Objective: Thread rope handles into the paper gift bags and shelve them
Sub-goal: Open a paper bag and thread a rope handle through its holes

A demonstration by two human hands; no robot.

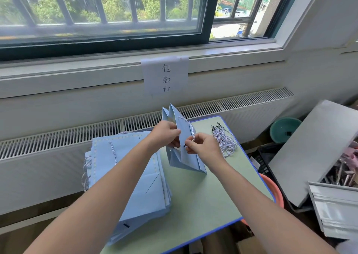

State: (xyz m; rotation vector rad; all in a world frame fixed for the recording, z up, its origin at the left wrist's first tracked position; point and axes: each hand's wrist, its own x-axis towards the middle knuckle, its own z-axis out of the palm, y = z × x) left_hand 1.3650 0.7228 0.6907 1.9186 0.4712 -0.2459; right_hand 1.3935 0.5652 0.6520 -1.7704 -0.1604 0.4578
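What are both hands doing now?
Left hand: grips the blue paper bag.
Right hand: pinches the rope handle end at the bag.

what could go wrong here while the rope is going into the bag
The right hand pinches the black-tipped end of the twisted rope handle at the upright light blue paper bag; the tip might miss the hole or crease the paper. The left hand grips only the top edge, so the bag may tip toward the loose rope pile.
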